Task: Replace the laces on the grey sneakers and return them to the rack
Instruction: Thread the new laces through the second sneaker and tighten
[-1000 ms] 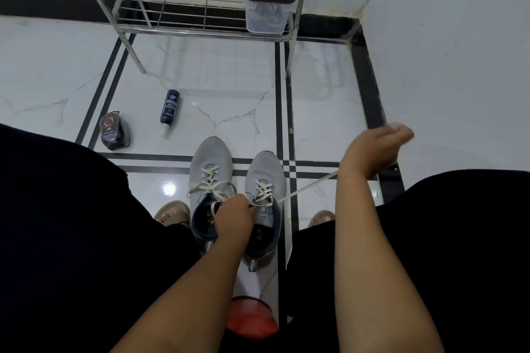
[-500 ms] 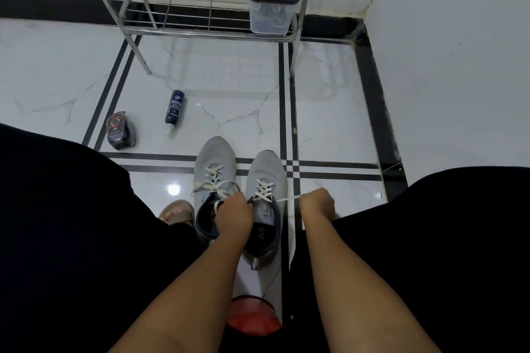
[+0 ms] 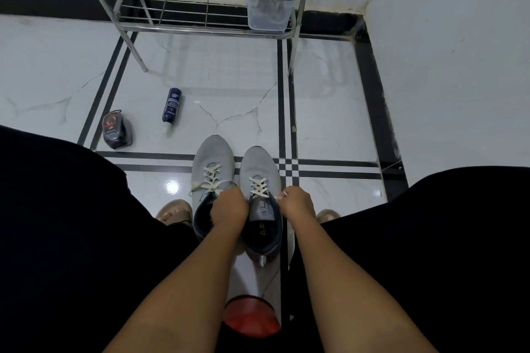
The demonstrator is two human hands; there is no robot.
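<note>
Two grey sneakers stand side by side on the floor between my knees, toes pointing away. The left sneaker [image 3: 212, 157] has loose cream laces trailing off to its left. The right sneaker [image 3: 259, 165] carries a cream lace [image 3: 259, 186] crossed through its eyelets. My left hand [image 3: 229, 206] is closed at the left edge of the right sneaker's opening. My right hand [image 3: 296, 200] is closed at its right edge, pinching the lace end near the top eyelet. What my left fingers grip is hidden.
A metal shoe rack [image 3: 186, 24] stands ahead against the wall, with a clear plastic box [image 3: 268, 8] with a brown lid on its low shelf. A dark blue bottle [image 3: 171, 106] and a shoe-polish pack [image 3: 114, 129] lie on the floor at left. Beneath me is a red stool [image 3: 251, 319]. A wall stands at right.
My right hand, which had pulled the lace out far to the right and up, has come back down to the right sneaker's top eyelet. My left hand has stayed at the shoe.
</note>
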